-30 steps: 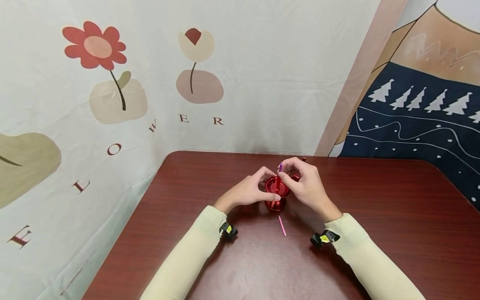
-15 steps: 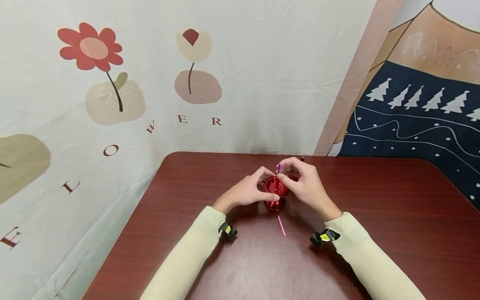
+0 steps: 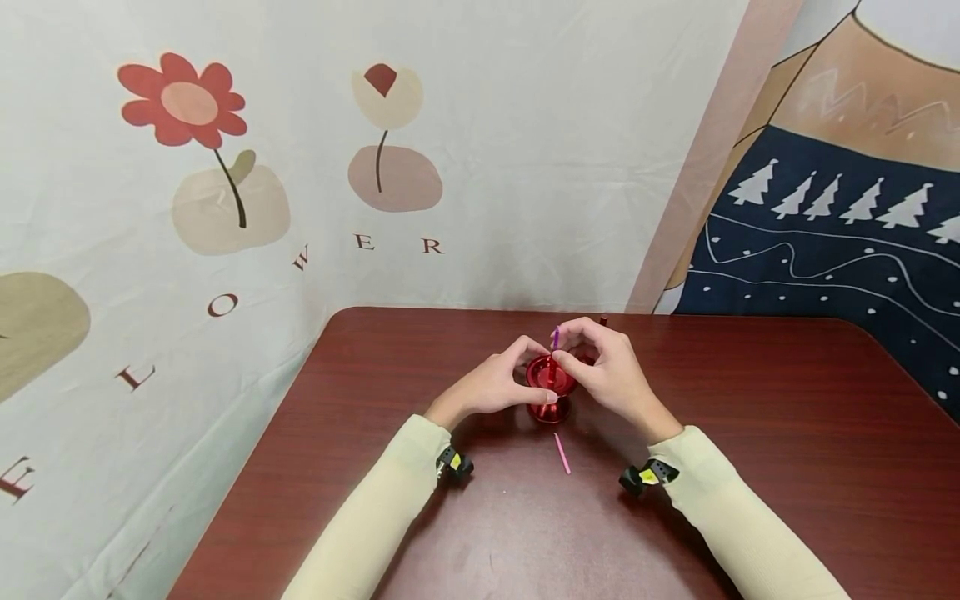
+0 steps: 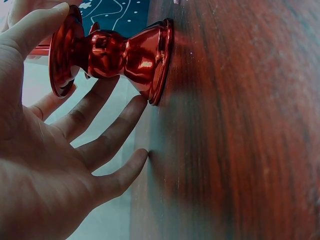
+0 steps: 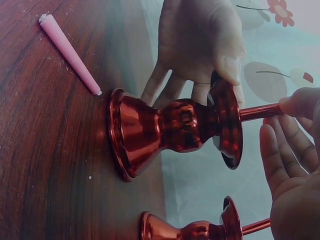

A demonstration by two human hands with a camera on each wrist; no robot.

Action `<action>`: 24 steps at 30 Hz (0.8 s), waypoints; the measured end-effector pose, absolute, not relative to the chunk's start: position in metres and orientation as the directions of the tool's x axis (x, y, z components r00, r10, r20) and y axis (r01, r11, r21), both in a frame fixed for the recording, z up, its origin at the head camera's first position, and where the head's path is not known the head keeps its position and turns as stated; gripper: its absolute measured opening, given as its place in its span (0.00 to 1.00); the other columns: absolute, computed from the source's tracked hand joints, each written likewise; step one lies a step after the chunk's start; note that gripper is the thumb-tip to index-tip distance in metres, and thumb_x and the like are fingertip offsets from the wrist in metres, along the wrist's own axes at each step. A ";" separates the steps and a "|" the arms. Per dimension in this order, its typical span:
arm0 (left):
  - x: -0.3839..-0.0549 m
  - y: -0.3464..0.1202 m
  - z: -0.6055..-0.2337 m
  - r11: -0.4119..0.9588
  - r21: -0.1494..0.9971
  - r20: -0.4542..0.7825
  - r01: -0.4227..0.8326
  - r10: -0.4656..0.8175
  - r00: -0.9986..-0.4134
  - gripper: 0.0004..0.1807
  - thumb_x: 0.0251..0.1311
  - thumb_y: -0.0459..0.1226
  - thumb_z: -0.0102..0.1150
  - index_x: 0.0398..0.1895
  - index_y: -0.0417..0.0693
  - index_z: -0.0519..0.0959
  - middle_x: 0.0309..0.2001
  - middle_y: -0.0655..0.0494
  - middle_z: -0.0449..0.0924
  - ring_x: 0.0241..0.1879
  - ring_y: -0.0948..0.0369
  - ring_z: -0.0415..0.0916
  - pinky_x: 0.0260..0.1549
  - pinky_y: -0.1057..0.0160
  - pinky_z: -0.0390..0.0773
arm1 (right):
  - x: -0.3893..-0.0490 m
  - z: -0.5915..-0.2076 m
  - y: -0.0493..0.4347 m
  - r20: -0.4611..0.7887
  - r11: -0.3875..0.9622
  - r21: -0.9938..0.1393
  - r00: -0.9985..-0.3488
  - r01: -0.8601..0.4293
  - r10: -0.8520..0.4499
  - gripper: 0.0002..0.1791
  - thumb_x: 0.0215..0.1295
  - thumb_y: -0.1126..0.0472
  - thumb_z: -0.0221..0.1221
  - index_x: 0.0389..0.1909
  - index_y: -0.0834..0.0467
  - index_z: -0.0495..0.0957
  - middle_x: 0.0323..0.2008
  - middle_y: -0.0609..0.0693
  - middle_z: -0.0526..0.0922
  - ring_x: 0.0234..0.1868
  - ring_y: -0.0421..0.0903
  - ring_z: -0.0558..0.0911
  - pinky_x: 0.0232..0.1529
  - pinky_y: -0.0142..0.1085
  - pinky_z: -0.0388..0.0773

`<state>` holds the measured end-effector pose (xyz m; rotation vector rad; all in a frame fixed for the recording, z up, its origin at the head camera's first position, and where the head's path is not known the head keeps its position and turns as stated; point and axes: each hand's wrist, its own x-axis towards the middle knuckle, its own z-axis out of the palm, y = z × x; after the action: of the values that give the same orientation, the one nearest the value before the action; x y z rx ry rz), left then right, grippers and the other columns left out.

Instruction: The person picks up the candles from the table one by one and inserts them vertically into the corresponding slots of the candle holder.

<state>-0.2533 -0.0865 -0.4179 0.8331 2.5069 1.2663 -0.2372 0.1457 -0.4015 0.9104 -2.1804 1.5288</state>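
While the left hand (image 3: 501,382) holds the upright red candle holder (image 3: 550,410) by its dish rim, thumb opposite fingers, the right hand (image 3: 613,367) pinches the purple candle (image 3: 556,339) at the tube top. The pink candle (image 3: 562,454) lies on the table (image 3: 525,533) near the base; a second holder (image 5: 200,232) stands nearby.
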 end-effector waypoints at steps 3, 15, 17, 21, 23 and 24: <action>-0.253 -0.086 -0.417 0.470 0.791 0.065 0.391 0.571 -0.818 0.37 0.64 0.52 0.78 0.71 0.54 0.71 0.66 0.53 0.84 0.65 0.61 0.80 0.66 0.53 0.78 | -0.237 -0.402 0.145 0.592 0.224 -0.714 -0.743 -0.663 -0.312 0.12 0.68 0.75 0.71 0.49 0.63 0.84 0.41 0.53 0.89 0.39 0.48 0.87 0.45 0.34 0.87; -0.254 -0.087 -0.419 0.461 0.793 0.077 0.398 0.573 -0.816 0.37 0.64 0.52 0.77 0.71 0.54 0.71 0.64 0.54 0.85 0.64 0.61 0.81 0.66 0.52 0.78 | -0.237 -0.403 0.145 0.597 0.233 -0.708 -0.742 -0.666 -0.306 0.12 0.68 0.75 0.71 0.49 0.65 0.84 0.41 0.53 0.89 0.39 0.50 0.86 0.44 0.34 0.87; -0.255 -0.087 -0.420 0.461 0.793 0.076 0.398 0.573 -0.816 0.37 0.64 0.52 0.77 0.71 0.54 0.71 0.65 0.54 0.84 0.64 0.61 0.80 0.66 0.52 0.78 | -0.237 -0.403 0.145 0.595 0.234 -0.709 -0.743 -0.665 -0.306 0.12 0.68 0.75 0.71 0.50 0.64 0.84 0.41 0.53 0.89 0.40 0.50 0.86 0.44 0.35 0.88; -0.254 -0.087 -0.419 0.464 0.794 0.073 0.394 0.571 -0.818 0.37 0.65 0.52 0.77 0.72 0.54 0.71 0.66 0.53 0.84 0.65 0.60 0.80 0.66 0.52 0.77 | -0.237 -0.404 0.145 0.595 0.233 -0.710 -0.743 -0.665 -0.306 0.13 0.68 0.75 0.71 0.50 0.63 0.84 0.42 0.54 0.89 0.40 0.50 0.86 0.45 0.34 0.88; -0.254 -0.087 -0.419 0.465 0.794 0.071 0.392 0.569 -0.819 0.37 0.65 0.52 0.77 0.72 0.53 0.71 0.66 0.53 0.84 0.65 0.60 0.80 0.66 0.51 0.78 | -0.237 -0.404 0.145 0.596 0.232 -0.710 -0.743 -0.665 -0.306 0.13 0.68 0.76 0.71 0.50 0.63 0.84 0.42 0.54 0.89 0.40 0.50 0.86 0.45 0.33 0.87; -0.254 -0.087 -0.418 0.465 0.795 0.070 0.390 0.568 -0.820 0.37 0.65 0.51 0.77 0.72 0.53 0.71 0.66 0.52 0.84 0.65 0.60 0.80 0.66 0.51 0.78 | -0.237 -0.403 0.145 0.596 0.231 -0.710 -0.743 -0.665 -0.306 0.13 0.68 0.76 0.70 0.50 0.63 0.84 0.42 0.54 0.89 0.40 0.50 0.86 0.45 0.32 0.87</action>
<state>-0.2539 -0.0873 -0.4184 0.8328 2.5076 1.2798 -0.2367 0.1449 -0.4034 0.9013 -2.1790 1.5163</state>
